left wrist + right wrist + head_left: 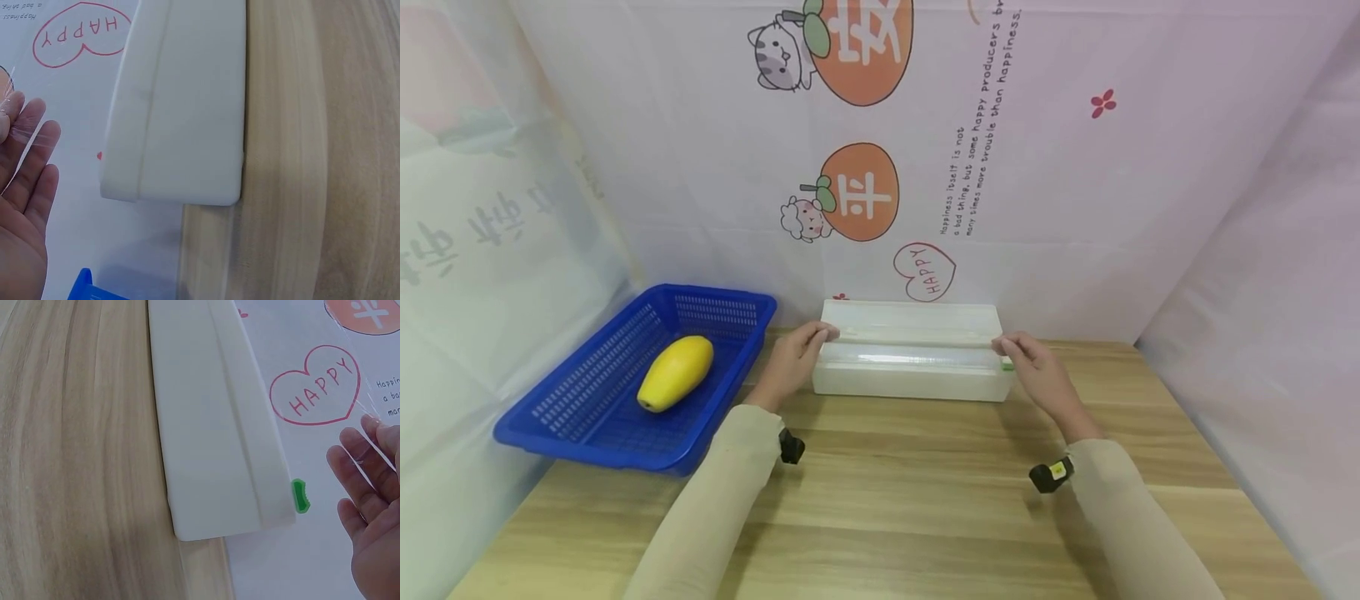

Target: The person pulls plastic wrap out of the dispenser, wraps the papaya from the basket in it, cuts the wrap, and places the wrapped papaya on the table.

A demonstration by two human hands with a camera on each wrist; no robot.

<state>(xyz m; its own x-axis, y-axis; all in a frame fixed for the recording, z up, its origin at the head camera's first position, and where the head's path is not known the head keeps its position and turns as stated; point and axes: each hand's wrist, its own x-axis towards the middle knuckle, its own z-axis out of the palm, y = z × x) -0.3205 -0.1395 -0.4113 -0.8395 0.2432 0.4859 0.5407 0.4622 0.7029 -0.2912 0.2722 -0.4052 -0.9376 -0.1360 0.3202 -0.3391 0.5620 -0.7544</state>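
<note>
A long white cling film dispenser box (910, 384) stands on the table with its lid (917, 316) raised at the back. Inside lies a shiny roll of film (917, 357). At the left end, my left hand (793, 362) pinches the film's edge between thumb and forefinger; clear film (36, 139) shows across those fingers. My right hand (1037, 375) pinches the other corner at the right end, its remaining fingers spread loosely in the right wrist view. Transparent film stretches between the hands above the box. A green slider (300, 495) sticks out at the box's right end.
A blue plastic basket (610, 454) stands at the left of the wooden table (910, 500), holding a yellow elongated fruit (676, 372) that resembles a papaya. Behind the box hangs a printed white cloth (1037, 275); more cloth borders both sides.
</note>
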